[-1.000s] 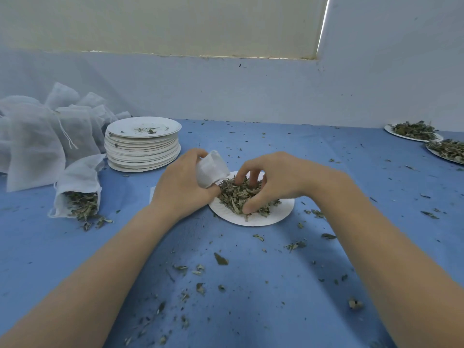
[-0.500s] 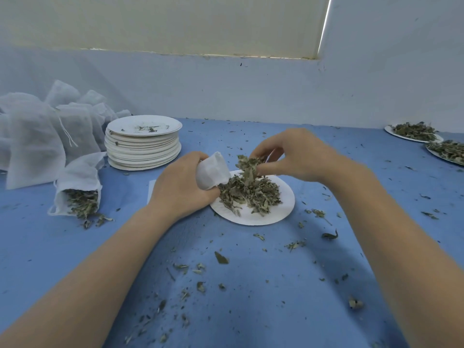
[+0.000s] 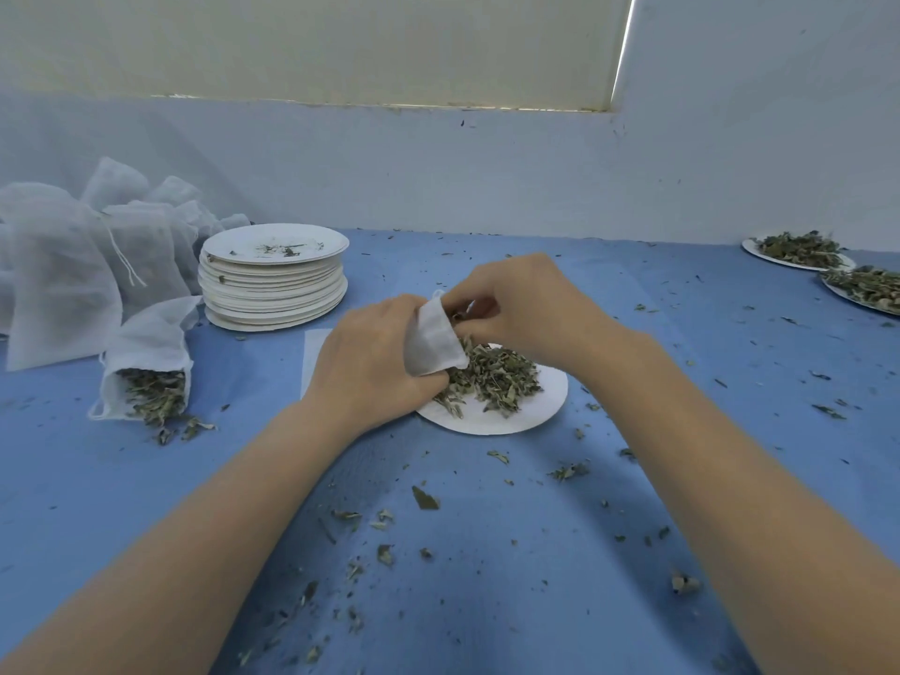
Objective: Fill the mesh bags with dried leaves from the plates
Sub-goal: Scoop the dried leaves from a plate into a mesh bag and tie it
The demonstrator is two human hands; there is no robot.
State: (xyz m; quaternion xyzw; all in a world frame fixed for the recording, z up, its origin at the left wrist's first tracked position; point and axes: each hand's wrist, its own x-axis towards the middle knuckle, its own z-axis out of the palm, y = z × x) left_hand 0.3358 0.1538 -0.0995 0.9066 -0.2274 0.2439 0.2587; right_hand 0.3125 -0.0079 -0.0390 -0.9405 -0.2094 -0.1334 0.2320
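A white paper plate (image 3: 540, 406) in the middle of the blue table carries a heap of dried leaves (image 3: 496, 377). My left hand (image 3: 365, 362) grips a small white mesh bag (image 3: 431, 341) at the plate's left edge, its mouth turned up and right. My right hand (image 3: 521, 304) is at the bag's mouth with fingers curled, pinching a few leaves there; the fingertips are partly hidden. A filled mesh bag (image 3: 146, 367) lies on its side at the left, leaves spilling from its mouth.
A stack of empty paper plates (image 3: 275, 280) stands back left, with a pile of empty mesh bags (image 3: 63, 265) beside it. Two plates with leaves (image 3: 798, 250) (image 3: 867, 289) sit at the far right. Loose leaf bits litter the blue cloth (image 3: 438, 552).
My right hand took a pinch of leaves from the plate, lifted it, and moved left to the bag's mouth. My left hand tilted the bag up slightly.
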